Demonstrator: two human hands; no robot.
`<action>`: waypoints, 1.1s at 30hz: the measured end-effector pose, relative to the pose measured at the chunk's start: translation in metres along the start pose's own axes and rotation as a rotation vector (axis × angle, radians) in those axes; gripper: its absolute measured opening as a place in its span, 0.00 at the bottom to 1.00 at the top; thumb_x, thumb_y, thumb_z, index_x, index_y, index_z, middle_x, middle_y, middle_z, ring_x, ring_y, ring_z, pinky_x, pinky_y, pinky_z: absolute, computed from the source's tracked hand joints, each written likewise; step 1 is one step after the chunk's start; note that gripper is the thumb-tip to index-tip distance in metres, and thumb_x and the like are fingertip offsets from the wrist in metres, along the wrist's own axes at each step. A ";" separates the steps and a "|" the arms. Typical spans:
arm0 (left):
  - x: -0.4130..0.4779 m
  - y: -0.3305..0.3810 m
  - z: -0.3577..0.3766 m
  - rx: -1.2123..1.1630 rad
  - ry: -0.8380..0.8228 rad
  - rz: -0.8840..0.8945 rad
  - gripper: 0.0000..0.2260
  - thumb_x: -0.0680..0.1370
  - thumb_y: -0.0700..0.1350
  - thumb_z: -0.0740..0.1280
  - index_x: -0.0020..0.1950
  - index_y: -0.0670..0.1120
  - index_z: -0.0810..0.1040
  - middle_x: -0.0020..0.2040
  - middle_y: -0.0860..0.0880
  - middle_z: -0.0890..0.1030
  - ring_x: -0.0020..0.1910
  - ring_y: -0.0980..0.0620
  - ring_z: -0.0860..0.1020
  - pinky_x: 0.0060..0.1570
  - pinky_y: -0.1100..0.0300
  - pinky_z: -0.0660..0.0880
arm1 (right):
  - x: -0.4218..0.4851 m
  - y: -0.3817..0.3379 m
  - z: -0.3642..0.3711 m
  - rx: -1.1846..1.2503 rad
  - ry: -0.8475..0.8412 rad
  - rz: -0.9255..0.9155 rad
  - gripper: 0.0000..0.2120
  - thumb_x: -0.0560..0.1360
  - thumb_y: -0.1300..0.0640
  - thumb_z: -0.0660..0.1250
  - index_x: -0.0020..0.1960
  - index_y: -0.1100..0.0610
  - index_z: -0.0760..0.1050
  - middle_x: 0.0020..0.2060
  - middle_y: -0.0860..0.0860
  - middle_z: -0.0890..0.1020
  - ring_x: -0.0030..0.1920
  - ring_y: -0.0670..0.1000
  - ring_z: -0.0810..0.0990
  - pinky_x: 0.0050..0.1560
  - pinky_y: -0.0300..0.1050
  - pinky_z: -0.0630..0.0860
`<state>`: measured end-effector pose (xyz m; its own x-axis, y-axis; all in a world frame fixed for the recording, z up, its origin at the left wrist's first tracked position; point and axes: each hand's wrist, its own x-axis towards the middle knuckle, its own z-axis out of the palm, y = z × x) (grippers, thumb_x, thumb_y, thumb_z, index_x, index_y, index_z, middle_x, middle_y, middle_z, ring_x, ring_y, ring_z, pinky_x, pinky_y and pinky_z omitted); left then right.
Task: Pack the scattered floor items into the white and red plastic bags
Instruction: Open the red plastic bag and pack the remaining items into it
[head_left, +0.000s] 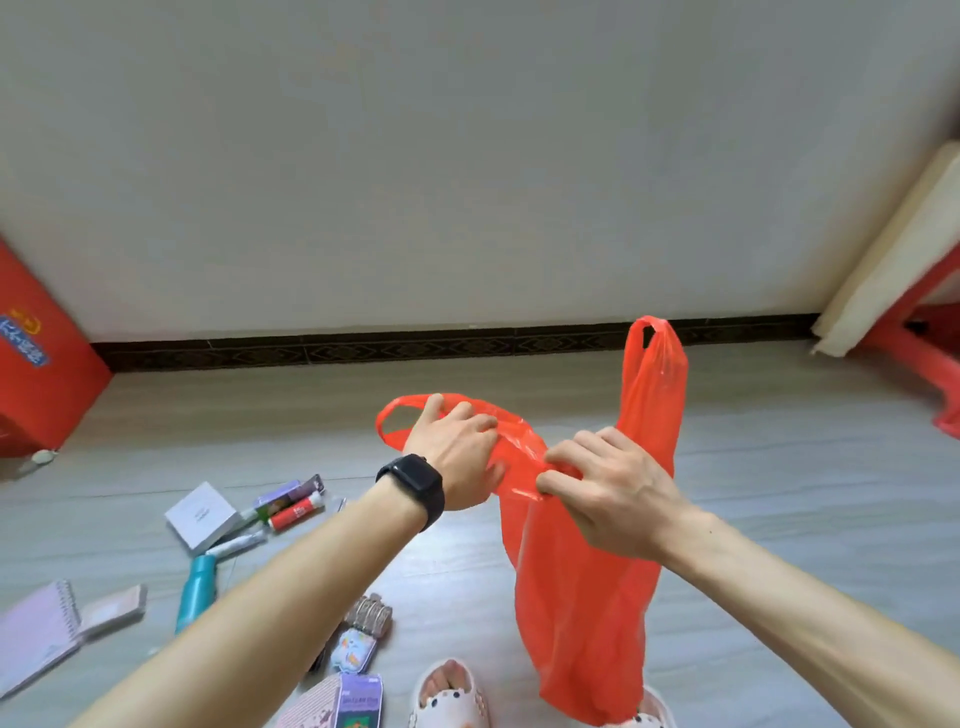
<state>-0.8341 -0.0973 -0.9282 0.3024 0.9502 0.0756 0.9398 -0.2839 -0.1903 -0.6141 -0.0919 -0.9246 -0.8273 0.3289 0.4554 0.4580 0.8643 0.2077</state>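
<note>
Left forearm (249, 613) hides items (363, 618); left hand (454, 457), right hand (615, 493) grip red bag (582, 597).

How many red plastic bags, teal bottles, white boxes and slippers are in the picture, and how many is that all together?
red plastic bag: 1
teal bottle: 1
white box: 1
slippers: 2
Total: 5

Bag (582, 597) hangs right of the box (202, 514) and bottle (195, 592) on the floor (779, 493)
</note>
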 end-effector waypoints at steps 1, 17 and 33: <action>-0.007 -0.001 -0.008 0.007 -0.024 0.012 0.24 0.78 0.63 0.55 0.64 0.52 0.78 0.75 0.53 0.66 0.70 0.49 0.64 0.66 0.43 0.51 | 0.003 -0.004 -0.011 0.000 0.012 -0.020 0.06 0.73 0.61 0.66 0.45 0.52 0.79 0.46 0.50 0.80 0.39 0.55 0.76 0.38 0.50 0.72; -0.037 0.007 -0.062 0.210 0.024 -0.090 0.12 0.80 0.43 0.58 0.50 0.47 0.82 0.49 0.49 0.78 0.54 0.45 0.70 0.58 0.49 0.59 | -0.005 -0.031 -0.072 0.265 -0.560 0.650 0.25 0.80 0.36 0.46 0.42 0.48 0.76 0.43 0.50 0.80 0.53 0.57 0.80 0.50 0.50 0.72; -0.028 -0.027 0.062 0.636 -0.338 -0.187 0.24 0.82 0.36 0.47 0.79 0.43 0.53 0.76 0.40 0.53 0.76 0.42 0.53 0.72 0.35 0.47 | -0.097 0.016 0.020 -0.315 -1.088 0.728 0.31 0.73 0.50 0.62 0.75 0.44 0.60 0.75 0.59 0.27 0.76 0.62 0.28 0.67 0.76 0.34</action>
<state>-0.8782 -0.1082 -0.9857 -0.0151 0.9923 -0.1232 0.6660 -0.0819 -0.7414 -0.5333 -0.1021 -0.9827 -0.1348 0.9322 -0.3360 0.8339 0.2899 0.4697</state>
